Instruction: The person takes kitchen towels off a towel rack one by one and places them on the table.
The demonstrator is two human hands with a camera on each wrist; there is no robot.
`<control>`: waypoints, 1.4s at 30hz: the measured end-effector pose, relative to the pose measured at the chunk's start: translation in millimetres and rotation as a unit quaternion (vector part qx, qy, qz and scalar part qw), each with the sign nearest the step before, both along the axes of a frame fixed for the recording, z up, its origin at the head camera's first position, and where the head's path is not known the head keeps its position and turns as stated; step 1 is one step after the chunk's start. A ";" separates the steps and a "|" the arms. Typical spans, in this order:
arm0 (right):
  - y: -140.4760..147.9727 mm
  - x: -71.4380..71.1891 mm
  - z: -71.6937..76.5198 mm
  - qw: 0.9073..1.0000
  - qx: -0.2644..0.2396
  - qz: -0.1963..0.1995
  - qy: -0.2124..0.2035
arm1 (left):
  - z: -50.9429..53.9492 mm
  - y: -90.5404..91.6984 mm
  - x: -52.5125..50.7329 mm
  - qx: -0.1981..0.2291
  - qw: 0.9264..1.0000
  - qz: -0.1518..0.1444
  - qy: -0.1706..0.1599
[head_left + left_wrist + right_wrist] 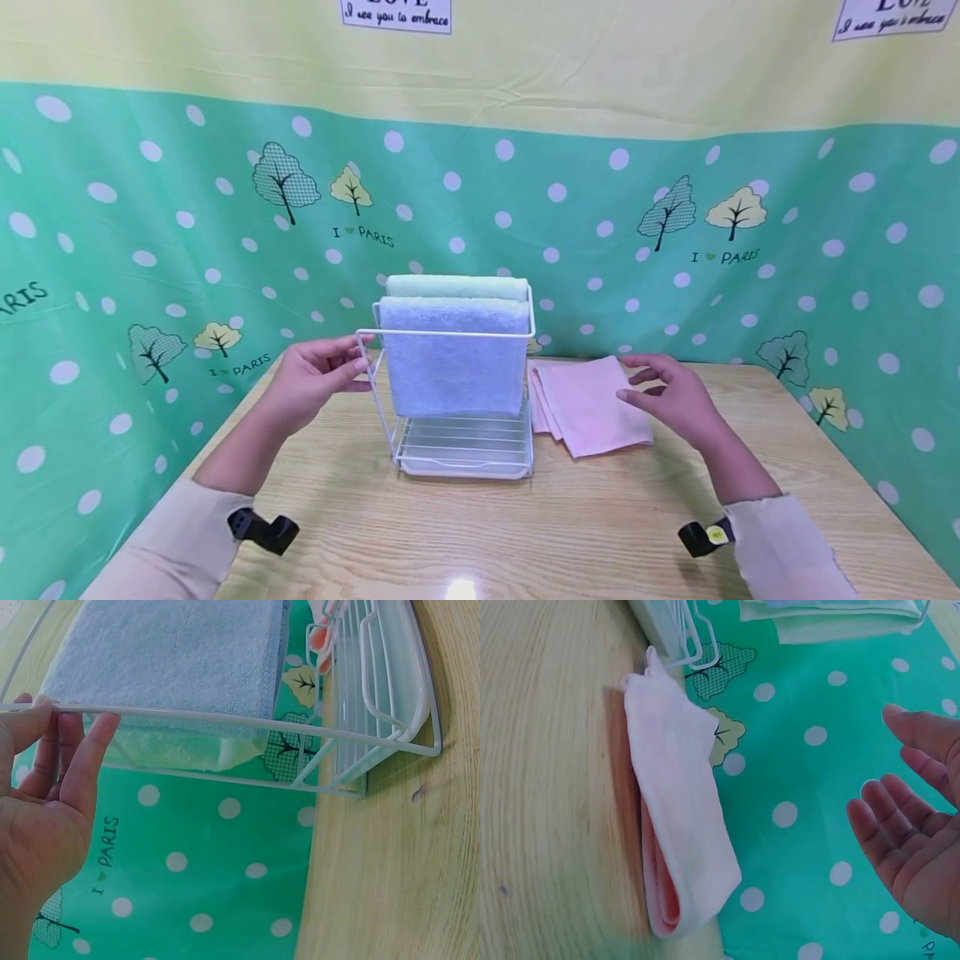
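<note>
A white wire rack [465, 458] with a tray base stands on the table, a blue towel [453, 362] and a pale green towel [457, 287] draped over its upper bars. My left hand [311, 379] pinches the rack's left upright between thumb and fingers; the left wrist view shows the thumb [34, 720] against the white wire. To the right of the rack lies a folded pink towel [592, 404]. Above that towel's right side hovers my right hand [675, 400], fingers loosely bent with nothing in them; the right wrist view shows it apart from the pink towel [679, 802].
The light wood table [465, 542] reaches back to a green polka-dot curtain [480, 200] with tree prints, which also hangs along both sides. Black wrist cameras sit on the left sleeve [187, 533] and the right sleeve [787, 542].
</note>
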State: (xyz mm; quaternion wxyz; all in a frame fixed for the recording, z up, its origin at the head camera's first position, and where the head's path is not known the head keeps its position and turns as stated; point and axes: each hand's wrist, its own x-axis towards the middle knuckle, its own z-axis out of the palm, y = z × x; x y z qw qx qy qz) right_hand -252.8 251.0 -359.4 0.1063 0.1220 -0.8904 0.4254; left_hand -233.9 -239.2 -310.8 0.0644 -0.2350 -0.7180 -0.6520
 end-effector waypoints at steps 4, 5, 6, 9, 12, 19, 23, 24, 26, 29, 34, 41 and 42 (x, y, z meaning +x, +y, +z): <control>-5.5 2.9 5.6 1.000 -0.002 0.003 0.001 | -0.3 0.3 -0.7 0.005 1.000 -0.004 0.001; -6.7 3.6 7.0 1.000 -0.003 0.004 0.000 | -0.3 0.4 -0.8 0.006 1.000 -0.005 0.001; -8.0 4.2 8.5 1.000 -0.005 0.005 0.000 | -0.4 0.5 -0.8 0.006 1.000 -0.006 0.001; -11.5 4.9 12.9 1.000 -0.010 0.016 0.003 | -0.5 0.8 -0.8 0.008 1.000 -0.008 0.002; -14.8 5.6 18.3 0.999 -0.015 0.030 0.007 | -0.6 1.2 -0.6 0.011 1.000 -0.011 0.002; -20.8 8.8 33.5 0.997 -0.022 0.069 0.002 | -0.4 2.3 0.1 0.015 1.000 -0.014 0.000; -23.0 9.9 39.9 0.996 -0.032 0.088 0.002 | -0.6 2.2 -0.1 0.013 1.000 -0.013 0.000; -23.7 10.0 41.4 0.995 -0.036 0.092 0.002 | -0.6 2.1 -0.1 0.013 1.000 -0.013 -0.001; -25.2 10.3 44.8 0.994 -0.041 0.100 0.003 | -0.6 1.9 -0.2 0.011 1.000 -0.012 -0.001; -28.1 10.7 51.1 0.993 -0.043 0.109 0.004 | -0.3 1.5 -0.1 0.006 1.000 -0.009 -0.002; -35.5 10.5 66.2 0.992 -0.047 0.120 0.007 | 0.7 0.9 0.6 -0.003 1.000 -0.005 -0.002; -50.2 9.7 89.1 0.990 -0.024 0.134 0.036 | 1.0 -0.3 0.3 -0.009 1.000 -0.001 -0.002; -52.5 9.8 92.0 0.989 -0.023 0.138 0.040 | 1.0 -0.3 0.1 -0.009 1.000 -0.001 -0.003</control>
